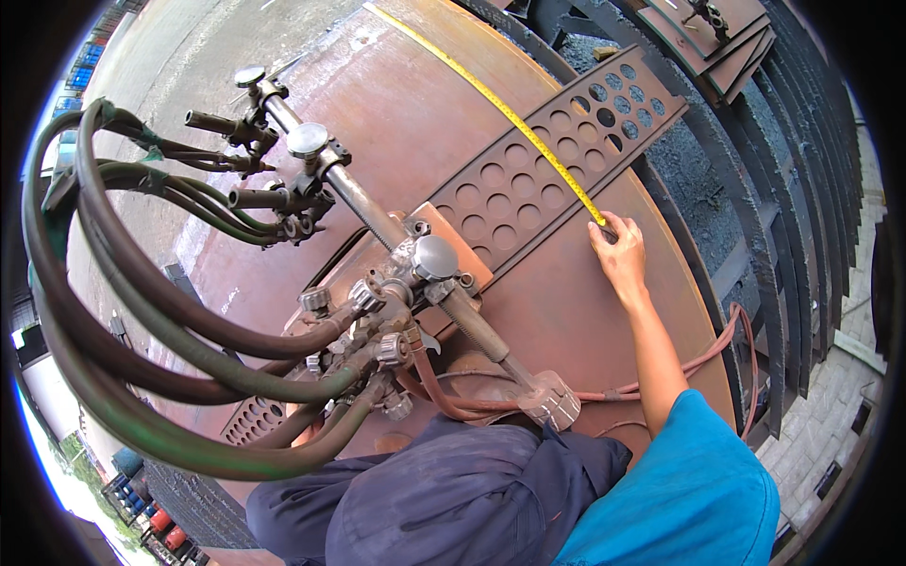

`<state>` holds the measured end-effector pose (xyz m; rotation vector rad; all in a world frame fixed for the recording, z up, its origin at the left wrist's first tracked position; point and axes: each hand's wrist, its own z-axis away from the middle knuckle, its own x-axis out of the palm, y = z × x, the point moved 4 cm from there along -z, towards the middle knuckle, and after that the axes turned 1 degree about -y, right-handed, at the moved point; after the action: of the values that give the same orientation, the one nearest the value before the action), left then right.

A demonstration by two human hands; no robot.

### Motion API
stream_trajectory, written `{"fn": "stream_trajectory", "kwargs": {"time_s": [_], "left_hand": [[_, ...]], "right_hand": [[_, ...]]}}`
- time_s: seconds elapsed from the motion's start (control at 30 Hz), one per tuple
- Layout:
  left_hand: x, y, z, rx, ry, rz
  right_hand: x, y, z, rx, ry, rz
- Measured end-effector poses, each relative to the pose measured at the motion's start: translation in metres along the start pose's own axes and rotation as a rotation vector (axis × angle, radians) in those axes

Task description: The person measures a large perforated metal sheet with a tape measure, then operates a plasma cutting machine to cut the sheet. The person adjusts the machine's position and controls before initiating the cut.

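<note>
- Several thick, dark hoses point(236, 460) arch widely to the left of the perforated rail point(511, 194), curving in toward a block of valves.
- Two torch holders point(260, 199) with thinner hoses hang over the area left of the rail.
- A metal bar point(359, 198) with round silver knobs slants across, passing above the rail.
- The valve block point(377, 325), with ribbed knobs, sits over the rail's lower stretch.
- Dark trousers point(434, 500) fill the space below the rail.
- A yellow tape measure point(517, 122) lies extended on a slant, from beyond the rail, across its holes, to just past its lower edge.
- The rust-brown plate point(566, 311) spreads beneath the rail and to both sides of it.
- Of the hands, the right hand point(623, 253), below the rail, is nearly closed, thumb and fingers pinching the tape's near end; the left hand is out of view, so its state cannot be told.
- Reddish hoses point(604, 395) run below the rail, near the blue sleeve point(679, 472).
- Stacked plates point(684, 42) lie beyond the rail's far end, and a dark slatted bed point(793, 208) stretches to its right.
</note>
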<state>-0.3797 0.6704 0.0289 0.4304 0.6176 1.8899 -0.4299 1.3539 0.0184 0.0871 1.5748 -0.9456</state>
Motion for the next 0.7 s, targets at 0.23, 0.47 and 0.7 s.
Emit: {"fn": "stream_trajectory", "kwargs": {"time_s": [0.23,0.47,0.7], "left_hand": [[-0.013,0.005,-0.009,0.059,0.005,0.053],[-0.003,0.016,-0.025,0.202,-0.199,0.177],[-0.011,0.028,-0.019,0.218,-0.187,-0.075]], "right_hand": [[0.0,-0.001,-0.005,-0.02,-0.031,-0.041],[0.003,0.012,-0.017,-0.063,-0.058,-0.142],[-0.061,-0.045,-0.01,0.218,-0.37,-0.77]]}}
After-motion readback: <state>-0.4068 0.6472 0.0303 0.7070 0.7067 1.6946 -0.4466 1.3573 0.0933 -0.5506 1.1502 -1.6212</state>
